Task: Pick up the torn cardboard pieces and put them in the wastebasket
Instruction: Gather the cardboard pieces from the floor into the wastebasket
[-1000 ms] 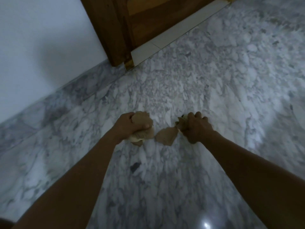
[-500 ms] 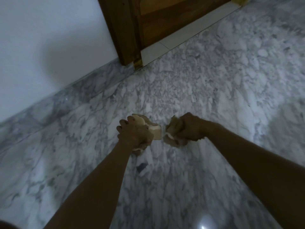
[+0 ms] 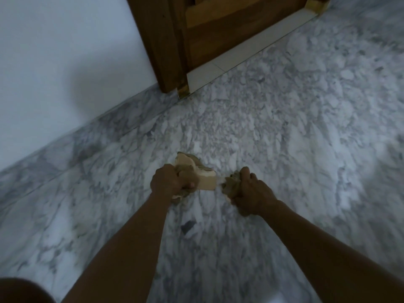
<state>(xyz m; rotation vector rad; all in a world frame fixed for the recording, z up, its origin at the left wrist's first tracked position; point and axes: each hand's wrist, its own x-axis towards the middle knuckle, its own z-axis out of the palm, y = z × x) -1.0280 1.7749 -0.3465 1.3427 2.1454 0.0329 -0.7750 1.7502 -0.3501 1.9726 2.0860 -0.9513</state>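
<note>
Floor (image 3: 284, 149): marble, beneath both fists.
Door (image 3: 218, 29): wooden, far beyond the knuckles.
Wastebasket: not in view, so which hand is nearer cannot be told.
Left hand (image 3: 168, 182): fingers curled tight round left cardboard (image 3: 205, 182), a pale wad sticking out beyond and beneath the fist. Its long axis runs away from the person, and a blunt corner points at the other hand.
Right hand (image 3: 251, 197): fingers clenched on right cardboard (image 3: 231, 186), a darker crumple bulging thumb-side toward the left fist, with no clear axis.
The two wads are near but apart.
</note>
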